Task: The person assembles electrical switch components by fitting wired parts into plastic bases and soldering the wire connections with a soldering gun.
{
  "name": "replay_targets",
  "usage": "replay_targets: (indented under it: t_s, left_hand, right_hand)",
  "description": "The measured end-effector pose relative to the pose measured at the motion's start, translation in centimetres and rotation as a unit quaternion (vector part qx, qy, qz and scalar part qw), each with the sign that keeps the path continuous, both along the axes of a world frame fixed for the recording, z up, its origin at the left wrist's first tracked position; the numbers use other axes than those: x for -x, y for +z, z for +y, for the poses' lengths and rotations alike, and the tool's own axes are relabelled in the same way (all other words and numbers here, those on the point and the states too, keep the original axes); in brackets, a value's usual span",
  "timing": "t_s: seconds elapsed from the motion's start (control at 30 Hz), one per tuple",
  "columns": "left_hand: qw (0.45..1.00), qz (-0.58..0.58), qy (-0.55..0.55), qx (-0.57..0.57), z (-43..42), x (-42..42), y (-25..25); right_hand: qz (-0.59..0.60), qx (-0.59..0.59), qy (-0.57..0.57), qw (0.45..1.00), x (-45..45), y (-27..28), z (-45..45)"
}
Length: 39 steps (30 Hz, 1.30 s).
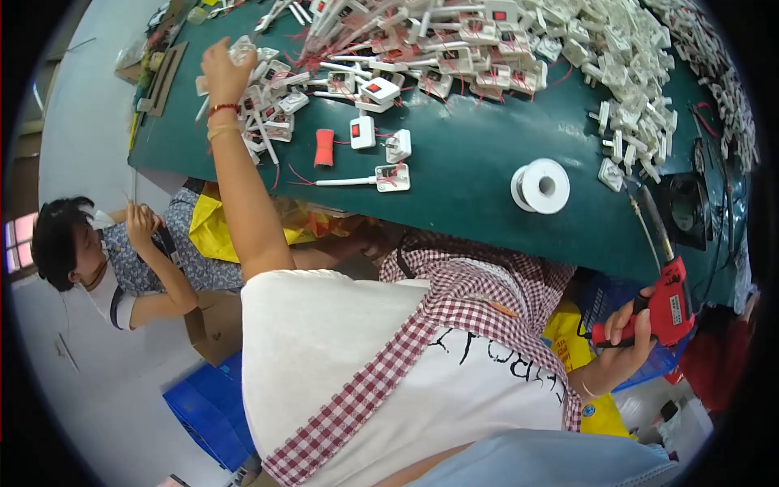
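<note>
At the far left of the pile, my left hand (pixel 227 71) is closed with its fingertips around a clear-white plastic housing (pixel 242 50). Under and beside it lie white switch housings with short cables and thin red wires (pixel 280 122). At the right, my right hand (pixel 626 334) grips the handle of a red soldering gun (pixel 672 304). The gun's metal tip points up toward the table, close to a loose white plug piece (pixel 611 174). In front of me lie a white box with a red switch (pixel 362 132), a plug part (pixel 398 146) and an opened housing on a white cable (pixel 393 178).
A white spool (pixel 540 186) and a red, narrow-waisted piece (pixel 324 148) are on the green table (pixel 462 162). Heaps of switch units (pixel 479 61) and clear plug shells (pixel 625 73) cover its far side. A dark square device (pixel 683 209) stands right. Another person (pixel 146 252) is at left.
</note>
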<state>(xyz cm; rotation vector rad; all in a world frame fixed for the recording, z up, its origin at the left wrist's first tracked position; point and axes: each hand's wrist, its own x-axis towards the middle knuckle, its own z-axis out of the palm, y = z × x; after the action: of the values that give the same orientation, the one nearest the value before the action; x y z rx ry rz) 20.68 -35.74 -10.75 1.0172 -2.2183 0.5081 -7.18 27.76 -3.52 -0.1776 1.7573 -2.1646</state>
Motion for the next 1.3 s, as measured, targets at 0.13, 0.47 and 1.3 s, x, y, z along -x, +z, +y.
replay_targets:
  t_s: [0.13,0.47,1.3]
  left_hand:
    - [0.989,0.051,-0.105,-0.085,12.6,5.9,3.8]
    - [0.894,0.047,-0.167,-0.414,32.0,9.2,-0.9]
    - [0.888,-0.069,-0.263,-0.371,35.8,17.2,-1.1]
  right_hand:
    - [0.005,0.004,-0.031,0.999,-0.5,0.7,-0.2]
    - [-0.009,0.037,0.039,0.999,0.5,-0.2,1.5]
    - [-0.034,0.056,0.034,0.997,-0.8,0.1,-1.9]
